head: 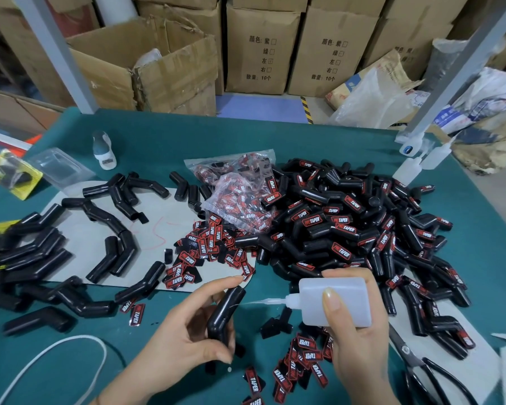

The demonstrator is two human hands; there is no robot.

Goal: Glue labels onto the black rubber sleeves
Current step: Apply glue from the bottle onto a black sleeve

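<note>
On the teal table (275,135), the left hand (184,340) grips a bare black sleeve (225,312) while the right hand (354,331) squeezes the glue bottle (333,299), whose nozzle seemingly stops just short, so glue could drip onto fingers or loose labels (304,358).

Left hand (184,331) and right hand (360,331) both forward, fingers curled, each grip full.

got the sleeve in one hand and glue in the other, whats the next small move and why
Probably bring the glue bottle's nozzle onto the sleeve in the left hand and squeeze; the tip points at it but stops short, and the sleeve shows no label.
</note>
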